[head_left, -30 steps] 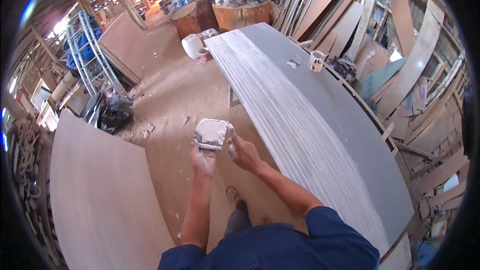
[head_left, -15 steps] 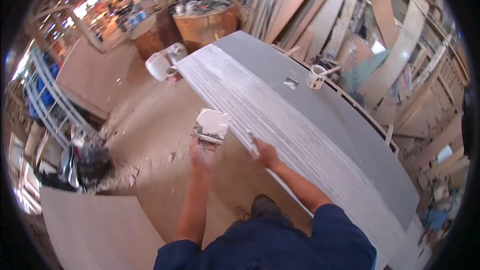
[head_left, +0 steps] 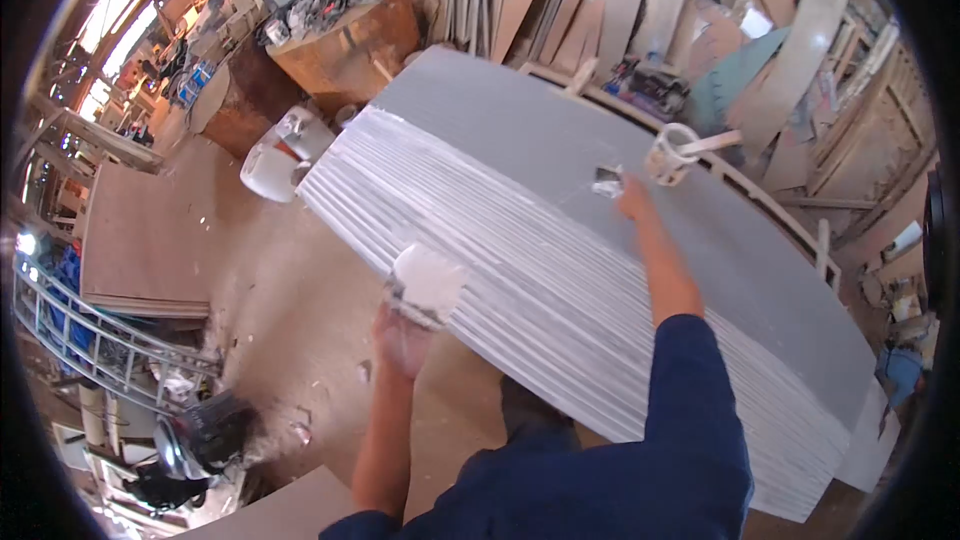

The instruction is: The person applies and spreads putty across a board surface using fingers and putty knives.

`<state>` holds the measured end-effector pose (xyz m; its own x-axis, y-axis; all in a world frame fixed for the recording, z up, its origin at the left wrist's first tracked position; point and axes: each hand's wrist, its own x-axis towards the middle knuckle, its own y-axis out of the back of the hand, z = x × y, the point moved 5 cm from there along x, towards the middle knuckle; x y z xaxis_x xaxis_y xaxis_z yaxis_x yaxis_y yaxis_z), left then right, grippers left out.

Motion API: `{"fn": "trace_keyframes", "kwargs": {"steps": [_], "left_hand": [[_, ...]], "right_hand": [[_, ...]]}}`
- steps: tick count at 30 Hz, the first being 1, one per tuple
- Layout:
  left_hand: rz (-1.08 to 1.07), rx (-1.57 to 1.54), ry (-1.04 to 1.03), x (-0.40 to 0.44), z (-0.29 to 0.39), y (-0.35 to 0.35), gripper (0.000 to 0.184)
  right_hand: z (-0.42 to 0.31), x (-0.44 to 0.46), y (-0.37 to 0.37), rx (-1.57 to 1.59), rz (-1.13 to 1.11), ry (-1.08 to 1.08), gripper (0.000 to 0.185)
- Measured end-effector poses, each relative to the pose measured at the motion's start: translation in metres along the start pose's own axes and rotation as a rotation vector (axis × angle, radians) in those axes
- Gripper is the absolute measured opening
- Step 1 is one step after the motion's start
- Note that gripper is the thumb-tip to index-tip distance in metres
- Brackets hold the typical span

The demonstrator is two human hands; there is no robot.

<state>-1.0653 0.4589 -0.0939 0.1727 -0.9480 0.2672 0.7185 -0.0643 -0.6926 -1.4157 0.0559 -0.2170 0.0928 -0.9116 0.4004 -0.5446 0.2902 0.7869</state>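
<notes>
My left hand grips a small flat board from below, at the near edge of the ribbed panel. Thick white putty covers most of its top. My right hand reaches across the large panel, its fingers drawn together beside a small metallic piece smeared with white. Whether the fingers touch this piece, or hold a tool, is too blurred to tell. The panel has a smooth grey part and a ribbed, white-streaked part. A stained tub with a wooden stick stands beyond my right hand.
Wooden boards lean at the back. White plastic containers stand off the panel's left end. Rusty drums heaped with items are behind them. A metal ladder-like frame and stacked sheets lie to the left.
My right hand has moved from the panel's near edge, far over to the small metallic piece near the tub. The left hand still holds the putty board, now over the panel's edge. The view has shifted.
</notes>
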Motion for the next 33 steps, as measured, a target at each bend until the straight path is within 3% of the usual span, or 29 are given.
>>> {"fn": "trace_keyframes", "kwargs": {"steps": [1, 6, 10, 12, 13, 15, 16, 18, 20, 24, 31, 33], "left_hand": [[0.039, 0.019, 0.031, 0.023, 0.002, 0.018, 0.050], [0.071, 0.074, 0.122, 0.128, 0.011, 0.011, 0.049], [-0.040, 0.012, 0.172, 0.185, 0.009, 0.005, 0.048], [-0.013, -0.013, 0.178, 0.209, 0.003, 0.000, 0.048], [0.016, -0.038, 0.172, 0.220, 0.002, -0.003, 0.047], [-0.032, -0.081, 0.204, 0.239, -0.002, -0.013, 0.046], [-0.072, -0.128, 0.211, 0.245, -0.004, -0.019, 0.046], [-0.081, -0.154, 0.220, 0.258, -0.013, -0.018, 0.047], [-0.110, -0.176, 0.240, 0.263, -0.021, -0.024, 0.049], [-0.149, -0.246, 0.282, 0.270, -0.040, -0.037, 0.047], [-0.250, -0.289, 0.373, 0.265, -0.057, -0.021, 0.044], [-0.291, -0.300, 0.421, 0.255, -0.047, -0.031, 0.045]], "right_hand": [[0.005, 0.021, -0.017, -0.011, 0.070, 0.066, 0.075], [-0.001, 0.058, -0.018, -0.068, -0.175, 0.104, 0.093], [0.006, 0.077, -0.021, -0.213, -0.302, -0.012, 0.094], [0.015, 0.072, -0.034, 0.063, -0.373, -0.035, 0.077], [0.007, 0.064, -0.028, 0.067, -0.371, -0.061, 0.077], [-0.020, 0.055, 0.004, 0.264, -0.090, -0.130, 0.054], [-0.047, 0.042, 0.027, 0.253, -0.083, -0.146, 0.054], [-0.105, -0.004, 0.058, 0.880, 0.034, -0.500, 0.031], [-0.166, -0.048, 0.054, 1.393, 0.208, -0.483, 0.026], [-0.275, -0.116, 0.043, 1.755, 0.256, -0.699, 0.023], [-0.334, -0.137, 0.037, 1.830, 0.608, -0.808, 0.020], [-0.344, -0.141, 0.043, 1.758, 0.605, -0.877, 0.019]]}}
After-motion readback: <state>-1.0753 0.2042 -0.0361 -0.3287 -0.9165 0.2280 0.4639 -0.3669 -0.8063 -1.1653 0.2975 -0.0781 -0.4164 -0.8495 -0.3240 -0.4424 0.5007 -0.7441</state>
